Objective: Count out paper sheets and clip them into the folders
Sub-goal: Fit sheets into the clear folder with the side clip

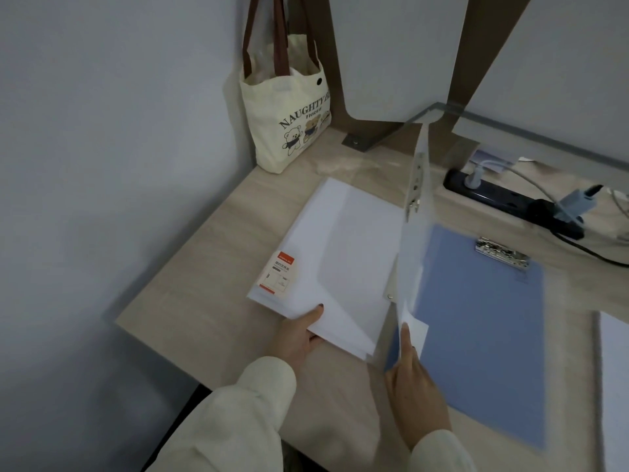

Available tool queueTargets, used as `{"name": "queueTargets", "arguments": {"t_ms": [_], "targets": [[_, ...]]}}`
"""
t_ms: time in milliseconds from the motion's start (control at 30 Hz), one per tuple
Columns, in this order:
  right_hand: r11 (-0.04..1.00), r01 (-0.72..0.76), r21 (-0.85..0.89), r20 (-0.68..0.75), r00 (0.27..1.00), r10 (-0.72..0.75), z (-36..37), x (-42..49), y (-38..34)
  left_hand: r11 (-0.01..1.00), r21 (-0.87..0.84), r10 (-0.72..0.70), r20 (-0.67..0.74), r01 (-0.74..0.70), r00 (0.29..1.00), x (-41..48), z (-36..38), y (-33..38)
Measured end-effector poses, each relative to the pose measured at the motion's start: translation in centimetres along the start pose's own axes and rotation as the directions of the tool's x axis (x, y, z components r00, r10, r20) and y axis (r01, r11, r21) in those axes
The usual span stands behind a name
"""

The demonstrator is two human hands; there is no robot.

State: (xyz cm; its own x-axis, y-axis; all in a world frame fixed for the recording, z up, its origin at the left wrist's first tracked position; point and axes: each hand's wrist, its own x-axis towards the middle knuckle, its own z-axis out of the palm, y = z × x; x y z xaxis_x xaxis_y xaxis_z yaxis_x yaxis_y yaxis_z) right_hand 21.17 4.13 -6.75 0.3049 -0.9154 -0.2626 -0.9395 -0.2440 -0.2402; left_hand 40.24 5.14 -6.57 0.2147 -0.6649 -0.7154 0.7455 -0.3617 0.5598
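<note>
A: How much room is on the counter (211,253)?

B: Its left edge runs beside a grey wall (102,131), and the near-left stretch is bare wood. A canvas tote bag (289,120) stands in the far-left corner; what it holds I cannot tell.

A: And the folders?

B: A blue folder (483,328) lies flat toward the near-right, metal clip (503,252) at its far end. Just left of it a translucent folder (340,240) lies open, its cover (413,233) standing upright between the two, paper sheets (343,318) inside.

A: The far-right side?

B: A black power strip (493,192) with cables plugged in, and more white paper (616,386) at the right edge.

A: The hands?

B: The left hand (299,338) grips the sheets' near corner, thumb on top. The right hand (413,376) pinches the upright cover's near edge.
</note>
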Motion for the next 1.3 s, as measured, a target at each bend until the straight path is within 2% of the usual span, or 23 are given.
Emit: {"name": "queueTargets", "arguments": {"t_ms": [67,133,200,267,300,367,433,567,667,800,933,1033,1067,1167,1300], "targets": [[1.0,0.026,-0.001,-0.066,0.997,-0.026,0.4,0.2,0.2,0.991,0.128,-0.024,-0.029,0.027,0.999,-0.5,-0.3,0.5],[0.997,0.063,0.048,-0.066,0.996,-0.059,-0.1,0.2,-0.3,0.932,0.348,-0.086,-0.058,0.101,0.995,-1.7,-0.6,1.4],[0.999,0.049,-0.017,-0.019,0.999,-0.049,-0.5,0.0,-0.8,0.775,0.606,-0.156,-0.091,0.179,0.984,-2.8,-1.0,2.5],[0.991,0.082,-0.106,-0.014,0.996,-0.084,-0.8,0.1,-1.0,0.668,0.72,-0.186,-0.084,0.189,0.979,-3.4,-1.9,3.1],[0.987,0.085,-0.134,-0.011,0.996,-0.087,-0.6,0.2,-0.8,0.678,0.718,-0.177,-0.044,0.154,0.983,-3.5,-2.4,3.3],[0.98,0.109,-0.169,-0.002,0.994,-0.111,0.4,0.2,-0.3,0.77,0.635,-0.139,0.075,0.061,0.987,-3.9,-2.9,3.4],[0.962,0.159,-0.223,0.0,0.987,-0.163,0.5,0.1,-0.2,0.84,0.541,-0.112,0.124,0.028,0.986,-4.1,-2.5,3.4],[0.931,0.209,-0.299,0.054,0.978,-0.202,0.0,-0.3,-0.2,0.857,0.512,-0.038,-0.036,0.051,0.999,-3.5,-1.2,2.4],[0.956,0.167,-0.24,0.078,0.985,-0.153,0.3,-0.2,-0.1,0.881,0.472,0.075,-0.147,0.003,0.986,-2.7,-1.0,1.6],[0.963,0.188,-0.191,0.079,0.981,-0.176,0.5,-0.4,0.1,0.876,0.479,0.169,-0.21,-0.049,0.963,-2.1,-0.8,0.6],[0.967,0.231,-0.109,0.105,0.97,-0.22,-0.1,-0.8,0.4,0.838,0.545,0.184,-0.241,-0.024,0.953,-1.5,-1.2,0.1],[0.967,0.254,-0.02,0.093,0.963,-0.251,-1.3,-1.4,1.6,0.755,0.656,0.222,-0.261,0.004,0.939,-1.8,-1.3,-0.1],[0.971,0.237,0.015,0.111,0.965,-0.237,-1.8,-1.5,2.2,0.733,0.68,0.234,-0.261,0.006,0.936,-2.1,-1.0,-0.2],[0.984,0.149,0.099,-0.045,0.988,-0.146,-3.2,-2.1,5.7,0.717,0.695,0.28,-0.228,-0.045,0.933,-3.7,1.1,-0.8],[0.934,-0.08,0.348,-0.169,0.975,0.146,-5.6,-3.3,12.8,0.699,0.7,0.307,-0.111,-0.145,0.945,-4.9,6.6,-2.9]]}}
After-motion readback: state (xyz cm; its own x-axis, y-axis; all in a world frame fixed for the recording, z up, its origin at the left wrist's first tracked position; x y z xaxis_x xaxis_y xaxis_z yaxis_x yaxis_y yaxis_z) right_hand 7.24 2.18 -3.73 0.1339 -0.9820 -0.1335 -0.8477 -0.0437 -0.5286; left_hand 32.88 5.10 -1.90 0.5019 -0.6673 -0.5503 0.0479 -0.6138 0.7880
